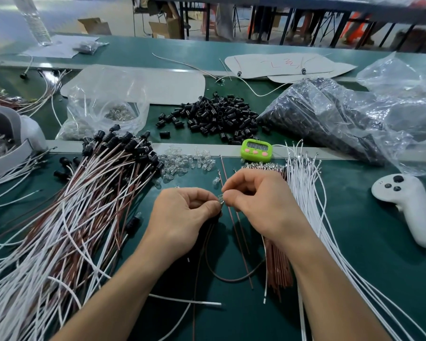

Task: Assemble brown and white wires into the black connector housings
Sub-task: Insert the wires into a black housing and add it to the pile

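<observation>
Green matting covers the counter (354,230). Finished brown-and-white wires (71,217) with black caps sprawl across the left. A crinkled clear bag (330,119) fills the upper right, with loose white wires (310,205) below it. Black housings (217,114) are heaped at upper centre, and the green timer's (256,150) digits are unreadable. At centre, the left hand's (182,215) fingers curl round a dark housing (218,216). The right hand (258,200) pinches a clear bulb (220,199) against it.
</observation>
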A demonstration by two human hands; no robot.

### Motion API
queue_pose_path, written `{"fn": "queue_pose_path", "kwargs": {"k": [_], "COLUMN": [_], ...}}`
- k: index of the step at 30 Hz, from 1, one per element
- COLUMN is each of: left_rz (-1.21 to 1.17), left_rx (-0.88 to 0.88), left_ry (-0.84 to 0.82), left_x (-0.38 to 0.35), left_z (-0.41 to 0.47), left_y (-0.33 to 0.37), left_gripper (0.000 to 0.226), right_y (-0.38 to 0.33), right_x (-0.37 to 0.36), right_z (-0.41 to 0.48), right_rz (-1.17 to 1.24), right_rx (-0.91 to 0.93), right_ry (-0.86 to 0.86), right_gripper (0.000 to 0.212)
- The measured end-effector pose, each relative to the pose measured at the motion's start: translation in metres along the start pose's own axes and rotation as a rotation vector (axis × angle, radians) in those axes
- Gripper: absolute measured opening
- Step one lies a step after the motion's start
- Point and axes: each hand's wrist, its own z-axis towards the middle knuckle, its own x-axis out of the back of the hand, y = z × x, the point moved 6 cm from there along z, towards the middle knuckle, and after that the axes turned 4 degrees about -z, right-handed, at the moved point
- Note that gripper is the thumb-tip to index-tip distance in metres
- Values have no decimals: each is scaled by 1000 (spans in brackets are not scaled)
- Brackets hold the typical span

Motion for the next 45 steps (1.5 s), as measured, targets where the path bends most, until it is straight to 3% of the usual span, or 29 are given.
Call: {"fn": "queue_pose_path", "kwargs": {"k": [10,26,45], "left_rz": [31,84,73], "left_rx": [-42,-88,-214], "left_ry": [25,39,131], "left_x": [3,4,11], "left_z": [0,-2,-11], "left_y": [3,4,17], "left_gripper": [23,23,27], "right_y": [2,1,-10], "right_x": [0,0,-6], "right_z": [0,0,-6], "right_rz": [28,2,138], "right_rx": [18,67,65], "right_ry": [-115,-155,-2], "right_gripper": [19,11,16]}}
